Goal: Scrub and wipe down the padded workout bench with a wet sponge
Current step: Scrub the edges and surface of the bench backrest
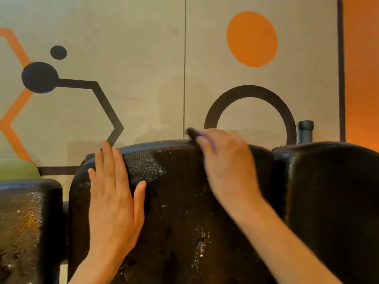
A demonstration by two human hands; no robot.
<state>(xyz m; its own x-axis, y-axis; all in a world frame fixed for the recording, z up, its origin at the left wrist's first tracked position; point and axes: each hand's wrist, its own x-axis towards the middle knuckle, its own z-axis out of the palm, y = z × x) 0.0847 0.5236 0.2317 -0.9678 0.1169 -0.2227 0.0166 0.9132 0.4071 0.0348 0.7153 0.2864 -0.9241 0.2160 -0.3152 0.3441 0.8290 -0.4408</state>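
Left hand (pixel 114 199) flat on the middle pad (pixel 174 201), right hand (pixel 223 160) holding a sponge (pixel 192 132) at its top edge, wall (pixel 143 58) behind.

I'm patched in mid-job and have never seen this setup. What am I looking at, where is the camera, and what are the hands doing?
There is one picture, from a camera worn on the person's head, looking forward and down. No machine: two bare hands. The black shape in the middle is a padded bench cushion, wet with droplets, with other pads on either side and a painted wall behind. The left hand lies flat on the cushion. The right hand, blurred, holds a dark sponge at the cushion's top edge.
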